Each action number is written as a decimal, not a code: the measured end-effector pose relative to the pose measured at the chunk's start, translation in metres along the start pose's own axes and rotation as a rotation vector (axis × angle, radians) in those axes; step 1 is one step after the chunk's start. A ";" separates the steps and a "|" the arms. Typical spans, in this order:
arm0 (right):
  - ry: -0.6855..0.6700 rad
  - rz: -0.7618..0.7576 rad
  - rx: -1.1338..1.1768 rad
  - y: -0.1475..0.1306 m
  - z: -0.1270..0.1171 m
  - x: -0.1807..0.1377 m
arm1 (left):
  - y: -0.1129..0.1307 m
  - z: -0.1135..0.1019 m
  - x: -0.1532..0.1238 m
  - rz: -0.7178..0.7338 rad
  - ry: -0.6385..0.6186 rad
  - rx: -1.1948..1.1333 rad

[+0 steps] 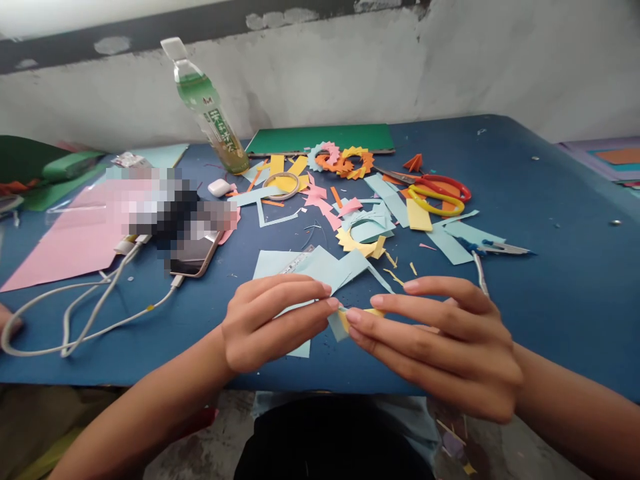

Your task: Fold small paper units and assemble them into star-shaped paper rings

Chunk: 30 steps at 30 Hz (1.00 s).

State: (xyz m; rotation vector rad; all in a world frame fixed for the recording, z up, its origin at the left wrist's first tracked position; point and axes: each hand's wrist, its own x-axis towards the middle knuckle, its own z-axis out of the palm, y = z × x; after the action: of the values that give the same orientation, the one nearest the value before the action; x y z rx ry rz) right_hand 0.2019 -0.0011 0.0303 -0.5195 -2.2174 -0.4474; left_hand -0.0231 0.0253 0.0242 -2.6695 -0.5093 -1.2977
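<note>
The blue table [560, 280] is strewn with paper scraps [453, 245]. Near its front edge, the left hand [277, 321] and right hand [445, 340] pinch a small yellow-and-blue paper [342, 325] between their fingertips.

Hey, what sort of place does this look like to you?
Probably a paper-craft workspace, though whether at home or at school I can't tell. Scissors, toothed paper rings and cut paper scraps lie on a blue table beside a grey wall.

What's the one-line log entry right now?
left hand: touching blue-and-yellow paper piece | right hand: holding same piece | scissors: on table | bottle: capped
</note>
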 end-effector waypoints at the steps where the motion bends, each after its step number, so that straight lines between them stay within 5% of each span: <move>1: 0.028 -0.021 -0.006 0.001 0.003 -0.002 | -0.001 -0.001 0.001 0.016 -0.026 0.027; 8: 0.056 -0.038 0.053 0.000 0.015 -0.008 | -0.003 -0.016 0.014 0.277 -0.154 0.190; 11: 0.057 -0.007 0.089 -0.004 0.009 -0.006 | -0.005 -0.018 0.012 0.165 -0.209 0.136; 14: 0.006 0.141 0.118 -0.009 0.001 -0.003 | -0.009 -0.016 0.007 0.067 -0.108 0.032; 21: 0.009 0.261 0.378 0.000 0.007 0.003 | -0.007 -0.009 0.009 0.088 -0.040 -0.051; 25: 0.036 0.647 0.592 0.002 0.017 0.005 | 0.001 0.003 0.012 -0.171 -0.072 -0.262; 30: -0.156 0.987 0.837 0.002 0.019 0.007 | 0.001 0.014 0.011 -0.528 -0.060 -0.415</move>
State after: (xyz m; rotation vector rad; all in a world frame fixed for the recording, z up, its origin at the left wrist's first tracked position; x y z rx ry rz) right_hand 0.1868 0.0110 0.0244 -1.0631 -1.7592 1.0018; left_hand -0.0061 0.0309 0.0245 -3.0398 -1.1264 -1.6037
